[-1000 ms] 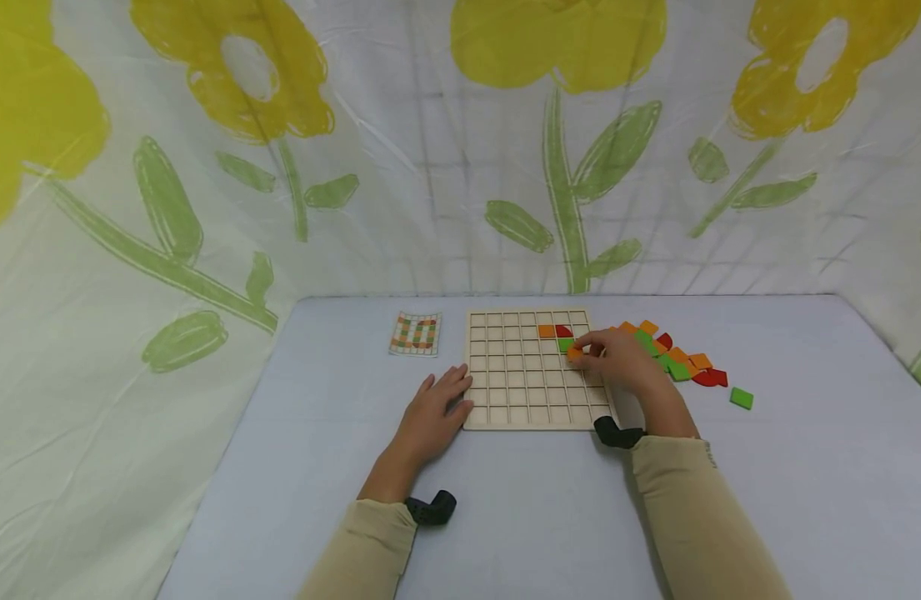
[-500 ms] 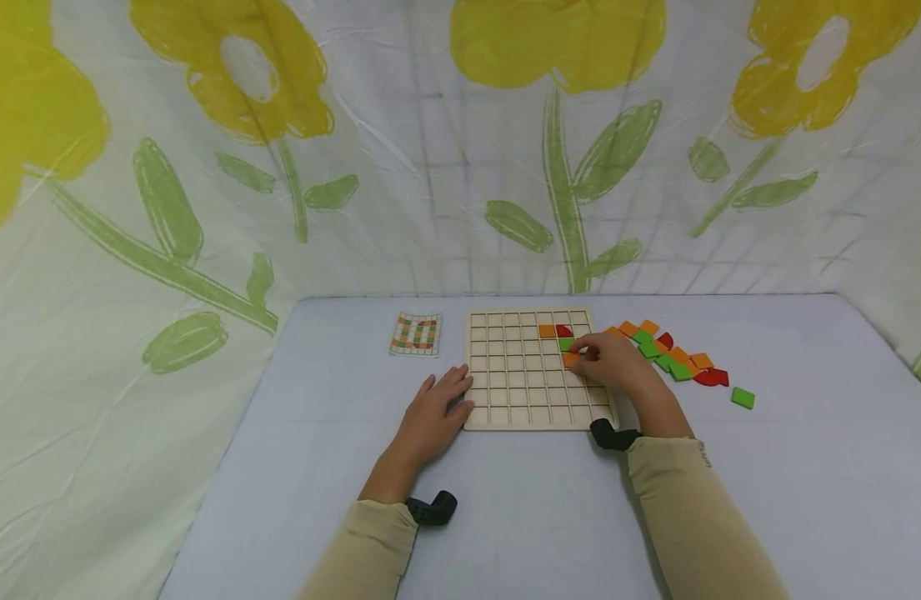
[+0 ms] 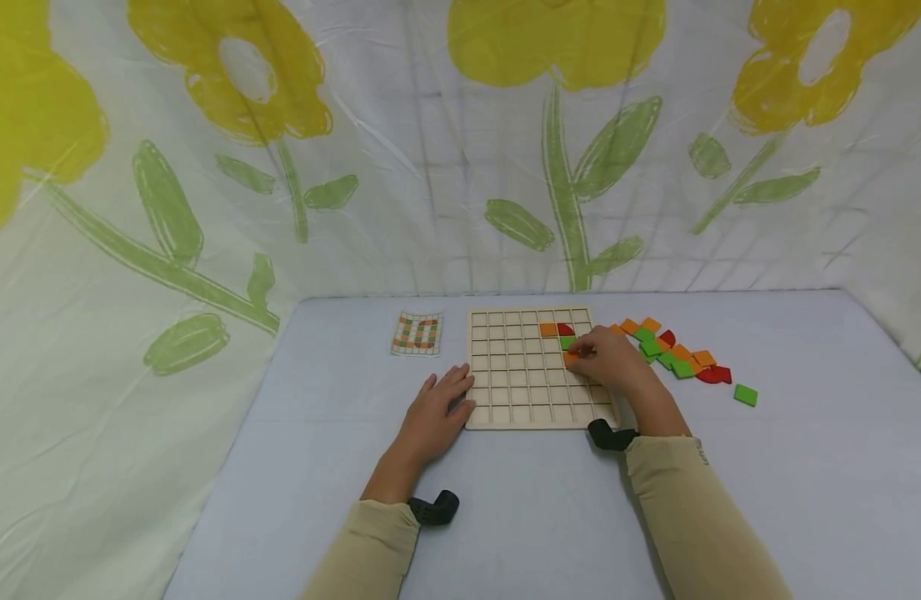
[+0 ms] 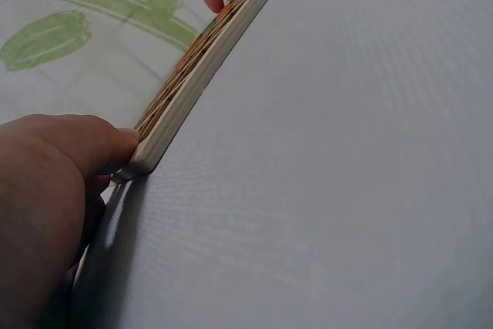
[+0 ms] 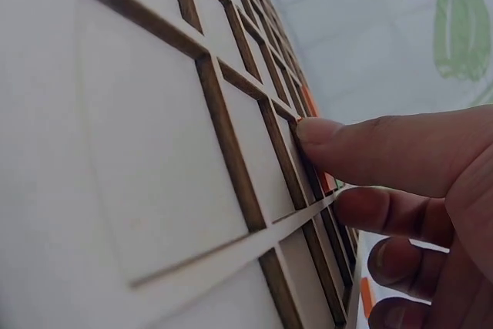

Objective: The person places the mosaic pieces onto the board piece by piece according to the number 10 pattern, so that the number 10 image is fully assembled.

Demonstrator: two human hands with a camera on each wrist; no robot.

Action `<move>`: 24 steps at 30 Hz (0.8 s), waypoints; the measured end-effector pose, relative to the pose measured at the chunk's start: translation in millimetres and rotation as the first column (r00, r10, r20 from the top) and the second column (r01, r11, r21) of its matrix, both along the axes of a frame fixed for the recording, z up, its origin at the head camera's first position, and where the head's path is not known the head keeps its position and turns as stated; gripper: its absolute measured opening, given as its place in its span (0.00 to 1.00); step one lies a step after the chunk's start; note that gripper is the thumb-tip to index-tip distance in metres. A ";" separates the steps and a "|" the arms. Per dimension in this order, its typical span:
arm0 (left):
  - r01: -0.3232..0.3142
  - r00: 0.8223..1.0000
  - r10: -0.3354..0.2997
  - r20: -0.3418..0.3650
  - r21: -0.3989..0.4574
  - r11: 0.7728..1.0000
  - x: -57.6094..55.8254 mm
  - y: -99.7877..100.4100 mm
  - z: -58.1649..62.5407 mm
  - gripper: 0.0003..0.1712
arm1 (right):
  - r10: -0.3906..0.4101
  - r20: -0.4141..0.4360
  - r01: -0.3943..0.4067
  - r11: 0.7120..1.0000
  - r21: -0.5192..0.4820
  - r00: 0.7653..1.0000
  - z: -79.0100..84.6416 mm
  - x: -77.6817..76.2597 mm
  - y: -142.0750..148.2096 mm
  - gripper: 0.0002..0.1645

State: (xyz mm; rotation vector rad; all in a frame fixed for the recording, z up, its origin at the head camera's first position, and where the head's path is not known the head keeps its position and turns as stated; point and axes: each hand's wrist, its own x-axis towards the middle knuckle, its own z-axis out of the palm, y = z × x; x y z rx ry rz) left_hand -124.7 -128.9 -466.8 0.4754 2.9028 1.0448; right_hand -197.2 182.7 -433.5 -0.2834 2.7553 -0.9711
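A wooden grid board (image 3: 499,372) lies on the table. My left hand (image 3: 432,418) rests at its left edge with relaxed fingers, the thumb (image 4: 108,142) touching the corner in the left wrist view. Over the board's right side my right hand (image 3: 616,360) pinches an orange square tile (image 3: 570,359) at a cell, thumb (image 5: 320,132) and forefinger at its edges; fingers partly hide it. Just beyond it sit a green tile (image 3: 568,342), a red rounded tile (image 3: 565,330) and another orange tile (image 3: 548,330) in cells.
Several loose orange, green and red tiles (image 3: 683,367) lie in an overlapping strip right of the board, and a single green tile (image 3: 746,395) lies apart. A pattern card (image 3: 417,334) lies left of the board. A flowered cloth (image 3: 400,208) hangs behind the table (image 3: 535,517).
My right hand has brought the orange tile down into a cell below the green one, and its fingers stay there. The left hand has kept its place.
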 end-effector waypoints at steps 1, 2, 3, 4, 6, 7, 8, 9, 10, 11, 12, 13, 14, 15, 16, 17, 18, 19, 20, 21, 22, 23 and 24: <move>0.001 1.000 -0.001 -0.001 0.002 1.000 -0.2 0.3 0.1 0.28 | -0.001 0.000 0.001 1.000 0.000 1.000 0.5 0.1 -0.2 0.20; 0.000 1.000 0.000 -0.001 0.001 1.000 -0.4 0.6 0.1 0.28 | -0.001 -0.002 0.001 1.000 0.001 1.000 1.0 0.2 -0.4 0.20; 0.000 1.000 0.000 -0.002 -0.001 1.000 -0.6 0.7 0.0 0.28 | 0.000 -0.005 0.000 1.000 0.002 1.000 1.3 0.2 -0.5 0.20; -0.001 1.000 0.001 -0.003 -0.001 1.000 -0.7 0.9 -0.1 0.28 | 0.000 -0.009 0.000 1.000 0.004 1.000 1.6 0.2 -0.6 0.20; -0.003 1.000 0.003 -0.003 -0.008 1.000 -1.2 1.0 -0.6 0.28 | 0.001 -0.016 -0.001 1.000 0.008 1.000 2.2 0.2 -0.7 0.19; -0.005 1.000 0.005 -0.002 -0.013 1.000 -1.3 1.0 -0.7 0.28 | 0.002 -0.019 -0.002 1.000 0.010 1.000 2.3 0.0 -0.8 0.19; -0.006 1.000 0.006 0.000 -0.017 1.000 -1.4 1.0 -0.8 0.28 | 0.002 -0.020 -0.002 1.000 0.011 1.000 2.4 -0.1 -0.8 0.19; -0.006 1.000 0.006 0.003 -0.019 1.000 -1.4 1.0 -0.8 0.28 | 0.003 -0.022 -0.002 1.000 0.012 1.000 2.4 -0.3 -0.7 0.20; -0.007 1.000 0.007 0.006 -0.022 1.000 -1.4 0.9 -0.7 0.28 | -0.001 -0.020 0.001 1.000 0.007 1.000 2.3 -0.5 -0.6 0.21; -0.007 1.000 0.007 0.007 -0.025 1.000 -1.4 0.9 -0.7 0.28 | -0.005 -0.018 0.005 1.000 0.004 1.000 2.0 -0.7 -0.5 0.21; -0.007 1.000 0.007 0.009 -0.025 1.000 -1.3 0.8 -0.7 0.28 | -0.008 -0.018 0.008 1.000 0.003 1.000 1.7 -0.9 -0.5 0.22; -0.007 1.000 0.008 0.010 -0.025 1.000 -1.2 0.8 -0.4 0.28 | -0.013 -0.016 0.013 1.000 0.000 1.000 1.1 -1.1 -0.3 0.23; -0.007 1.000 0.007 0.010 -0.025 1.000 -1.0 0.8 -0.3 0.28 | -0.017 -0.014 0.017 1.000 -0.002 1.000 0.5 -1.4 -0.1 0.24; -0.007 1.000 0.007 0.011 -0.022 1.000 -0.8 0.8 0.0 0.28 | -0.019 -0.015 0.018 1.000 -0.004 1.000 0.0 -1.6 0.1 0.24; -0.007 1.000 0.007 0.011 -0.021 1.000 -0.6 0.8 0.2 0.28 | -0.021 -0.012 0.021 1.000 -0.006 1.000 -0.4 -1.7 0.2 0.24; -0.008 1.000 0.008 0.013 -0.020 1.000 -0.4 0.8 0.4 0.28 | -0.018 -0.012 0.018 1.000 -0.002 1.000 -0.7 -1.7 0.2 0.24; -0.008 1.000 0.008 0.013 -0.017 1.000 -0.1 0.9 0.6 0.28 | -0.016 -0.009 0.016 1.000 -0.002 1.000 -1.0 -1.7 0.4 0.24; -0.008 1.000 0.008 0.015 -0.019 1.000 0.1 1.0 0.8 0.28 | -0.013 -0.006 0.013 1.000 -0.003 1.000 -1.4 -1.8 0.4 0.24; -0.007 1.000 0.007 0.016 -0.019 1.000 0.2 0.9 0.8 0.28 | -0.008 -0.001 0.008 1.000 -0.003 1.000 -1.5 -1.7 0.5 0.24; -0.007 1.000 0.007 0.016 -0.015 1.000 0.4 1.0 0.9 0.28 | -0.009 0.007 0.009 1.000 -0.003 1.000 -1.5 -1.7 0.9 0.24; -0.006 1.000 0.006 0.014 -0.016 1.000 0.5 0.9 0.7 0.28 | -0.016 0.018 0.016 1.000 0.003 1.000 -1.8 -1.8 1.9 0.24; -0.005 1.000 0.005 0.014 -0.014 1.000 0.6 1.0 0.8 0.28 | -0.026 0.030 0.026 1.000 0.007 0.999 -1.8 -2.0 3.2 0.25; -0.004 1.000 0.004 0.013 -0.014 1.000 0.6 0.9 0.4 0.28 | -0.038 0.043 0.037 0.999 0.012 0.998 -1.8 -2.4 5.2 0.26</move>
